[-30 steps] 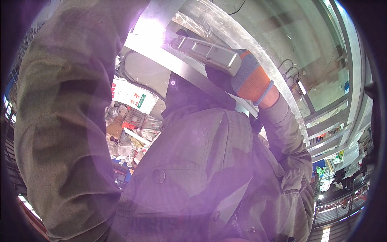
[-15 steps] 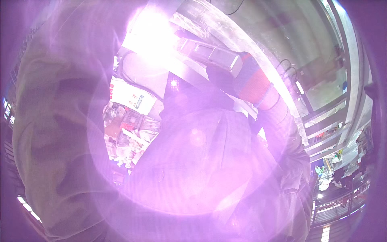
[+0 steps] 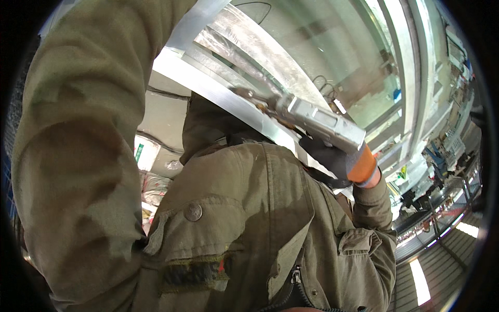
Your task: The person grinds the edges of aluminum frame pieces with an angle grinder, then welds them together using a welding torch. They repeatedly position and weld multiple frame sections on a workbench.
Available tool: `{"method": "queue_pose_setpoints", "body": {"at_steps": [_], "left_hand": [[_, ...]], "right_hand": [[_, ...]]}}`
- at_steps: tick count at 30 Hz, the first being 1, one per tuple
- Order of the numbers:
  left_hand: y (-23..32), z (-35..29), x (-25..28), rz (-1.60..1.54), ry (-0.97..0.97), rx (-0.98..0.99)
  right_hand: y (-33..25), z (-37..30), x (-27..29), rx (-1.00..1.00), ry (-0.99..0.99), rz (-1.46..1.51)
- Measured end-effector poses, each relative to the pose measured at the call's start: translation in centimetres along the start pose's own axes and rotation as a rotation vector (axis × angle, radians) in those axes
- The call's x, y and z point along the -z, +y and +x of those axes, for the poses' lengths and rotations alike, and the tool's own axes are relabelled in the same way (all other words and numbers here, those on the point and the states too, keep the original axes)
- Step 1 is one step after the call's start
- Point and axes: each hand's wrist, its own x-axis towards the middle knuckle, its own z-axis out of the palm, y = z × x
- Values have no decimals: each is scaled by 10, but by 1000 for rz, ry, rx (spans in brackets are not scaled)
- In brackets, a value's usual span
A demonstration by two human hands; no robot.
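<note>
In my right hand [image 3: 335, 158] is a grey metal welding gun [image 3: 325, 122] with a boxy body and a narrow brownish nozzle. My hand wears a dark glove with an orange cuff, its fingers wrapped under the gun's rear part. The nozzle points up and left, over a bright silver metal bar [image 3: 213, 91]; whether it touches the bar I cannot tell. My left arm [image 3: 78, 156], in an olive sleeve, reaches up past the top edge, and its hand is out of sight.
Wider metal framework [image 3: 283, 52] lies beyond the bar. Further silver rails [image 3: 408, 62] run along the right. Under my left arm a white bag [image 3: 146, 152] and other wrapped items show. Metal railings [image 3: 442, 223] and assorted clutter stand at the far right.
The intense white light at the nozzle and the purple glare have gone. In the picture, my right hand and the welding gun sit lower and further right.
</note>
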Motion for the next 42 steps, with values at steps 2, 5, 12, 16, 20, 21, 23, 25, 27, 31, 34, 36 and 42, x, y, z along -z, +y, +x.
{"method": "queue_pose_setpoints", "body": {"at_steps": [2,5,12,16,20,21,23,25,27,31,34,36,42], "left_hand": [[-18,-9,-7,-198,109,-70],[-61,-30,-6,-561,208,-123],[-112,-295,-4,-772,416,830],[30,-407,-15,-828,119,1113],[146,-384,-26,-1214,189,779],[158,-370,-28,-1099,232,763],[157,-355,-30,-1042,267,686],[153,-346,-28,-1089,272,689],[150,-341,-27,-1159,255,714],[154,-335,-28,-1093,303,718],[154,-331,-29,-1162,285,759],[153,-330,-30,-1195,290,783],[150,-331,-34,-1132,281,790]], "right_hand": [[-19,-19,6,-182,-101,62],[-38,-26,21,-200,-85,-4],[-15,53,21,266,39,-119],[10,111,-7,523,60,-336],[24,132,-26,535,13,-332],[26,134,-29,444,6,-275],[30,140,-35,461,-4,-225],[33,144,-39,561,41,-294],[35,147,-41,651,76,-332],[38,148,-42,627,96,-307],[39,151,-42,649,103,-311],[40,153,-42,564,62,-260],[40,157,-45,488,27,-223]]}}
